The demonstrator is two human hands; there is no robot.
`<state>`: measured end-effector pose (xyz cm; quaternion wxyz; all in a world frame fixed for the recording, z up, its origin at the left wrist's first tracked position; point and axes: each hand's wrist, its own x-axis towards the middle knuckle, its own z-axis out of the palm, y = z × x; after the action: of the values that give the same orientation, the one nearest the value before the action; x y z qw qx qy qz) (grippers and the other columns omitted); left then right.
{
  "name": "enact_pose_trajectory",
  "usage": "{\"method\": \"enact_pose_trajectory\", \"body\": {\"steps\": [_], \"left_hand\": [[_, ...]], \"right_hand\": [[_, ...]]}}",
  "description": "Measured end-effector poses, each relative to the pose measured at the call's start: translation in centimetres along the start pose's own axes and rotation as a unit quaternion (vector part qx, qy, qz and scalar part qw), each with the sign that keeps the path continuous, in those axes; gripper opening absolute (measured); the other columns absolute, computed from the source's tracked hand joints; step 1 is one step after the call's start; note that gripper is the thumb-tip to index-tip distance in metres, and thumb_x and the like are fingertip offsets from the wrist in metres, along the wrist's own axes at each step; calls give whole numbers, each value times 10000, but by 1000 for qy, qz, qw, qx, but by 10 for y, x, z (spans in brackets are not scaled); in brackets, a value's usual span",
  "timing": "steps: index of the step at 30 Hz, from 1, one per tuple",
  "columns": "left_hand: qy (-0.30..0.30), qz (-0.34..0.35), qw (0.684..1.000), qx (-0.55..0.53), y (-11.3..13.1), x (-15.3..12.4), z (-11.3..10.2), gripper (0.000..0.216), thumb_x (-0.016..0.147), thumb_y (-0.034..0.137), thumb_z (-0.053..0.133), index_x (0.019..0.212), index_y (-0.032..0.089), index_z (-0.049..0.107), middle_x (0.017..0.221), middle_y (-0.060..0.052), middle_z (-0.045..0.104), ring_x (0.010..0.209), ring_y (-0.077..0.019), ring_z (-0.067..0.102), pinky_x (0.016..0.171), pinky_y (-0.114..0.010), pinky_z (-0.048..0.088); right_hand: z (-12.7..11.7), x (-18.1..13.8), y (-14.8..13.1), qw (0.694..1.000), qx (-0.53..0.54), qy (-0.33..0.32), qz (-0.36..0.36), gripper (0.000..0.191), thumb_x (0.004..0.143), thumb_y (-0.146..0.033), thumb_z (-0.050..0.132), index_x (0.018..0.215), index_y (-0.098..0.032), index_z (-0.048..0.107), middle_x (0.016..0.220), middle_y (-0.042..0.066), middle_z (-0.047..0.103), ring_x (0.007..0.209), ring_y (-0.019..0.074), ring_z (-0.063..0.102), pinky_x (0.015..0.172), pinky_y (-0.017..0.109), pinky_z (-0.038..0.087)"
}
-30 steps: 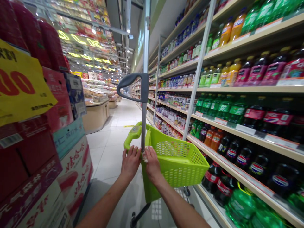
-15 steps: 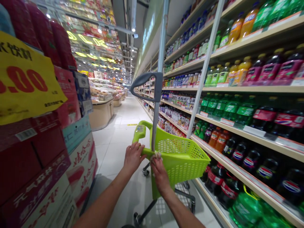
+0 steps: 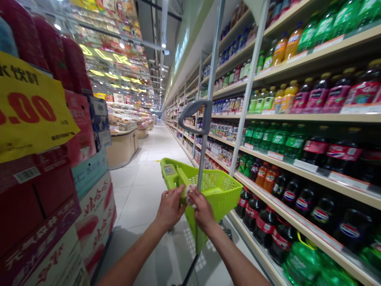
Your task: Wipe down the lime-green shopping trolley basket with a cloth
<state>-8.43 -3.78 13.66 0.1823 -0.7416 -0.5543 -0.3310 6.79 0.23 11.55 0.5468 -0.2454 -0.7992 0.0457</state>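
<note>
A lime-green plastic shopping basket (image 3: 220,190) on a wheeled frame stands in the aisle before me, with a tall metal pole and a grey handle (image 3: 195,115) rising from it. My left hand (image 3: 170,207) grips the basket's near rim, fingers curled on it. My right hand (image 3: 201,209) is closed on a small crumpled whitish cloth or tissue (image 3: 189,191), pressed against the rim at the base of the pole. The basket looks empty inside.
Shelves of soda and juice bottles (image 3: 297,143) run along the right. Stacked red and white cartons (image 3: 47,206) with a yellow price sign (image 3: 29,107) stand at the left. The white tiled aisle floor (image 3: 143,178) stretches ahead toward display counters (image 3: 122,143).
The basket has turned and tilted, its rim now lower and more toward me. Both hands stayed on the rim, the right one still rubbing with the cloth. The view shifted slightly.
</note>
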Motion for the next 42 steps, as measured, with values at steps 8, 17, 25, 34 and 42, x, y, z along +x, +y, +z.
{"method": "enact_pose_trajectory", "body": {"steps": [8, 17, 25, 34, 42], "left_hand": [[8, 5, 1000, -9, -16, -1, 9, 410, 765, 305, 521, 1160, 202, 491, 1245, -83, 518, 1185, -248, 406, 931, -412, 355], [17, -15, 1000, -18, 25, 10, 7, 456, 772, 355, 496, 1195, 187, 472, 1249, -97, 501, 1144, -257, 423, 950, -431, 323], [1, -103, 995, -9, 21, 31, 13, 349, 853, 340, 362, 1130, 208, 529, 1248, -65, 522, 1208, -254, 381, 1006, -539, 190], [8, -144, 989, -17, -5, 19, 5, 365, 828, 380, 409, 1150, 241, 509, 1282, -72, 483, 1238, -266, 340, 1001, -558, 196], [24, -124, 991, -47, 10, 19, 17, 401, 797, 358, 456, 1173, 224, 494, 1286, -99, 473, 1229, -280, 346, 1016, -581, 134]], "right_hand": [[-13, 6, -23, 998, -6, 22, 57, 409, 674, -45, 386, 980, -193, 614, 1055, 49, 624, 1039, 170, 541, 938, 326, 415], [-66, -15, 12, 990, -93, 57, 88, 313, 762, -134, 416, 977, -201, 634, 1079, 74, 615, 1019, 197, 558, 894, 373, 445], [-25, -14, -17, 985, -168, 33, -8, 420, 784, -54, 355, 1112, -200, 573, 1222, 76, 526, 1231, 199, 366, 992, 420, 346], [-81, -32, 36, 965, -248, 82, 28, 399, 808, -98, 357, 1148, -180, 549, 1252, 112, 487, 1211, 239, 382, 967, 492, 363], [-35, -31, 18, 974, -220, 26, -48, 443, 802, -52, 350, 1198, -178, 502, 1302, 108, 443, 1301, 237, 221, 994, 511, 326]]}}
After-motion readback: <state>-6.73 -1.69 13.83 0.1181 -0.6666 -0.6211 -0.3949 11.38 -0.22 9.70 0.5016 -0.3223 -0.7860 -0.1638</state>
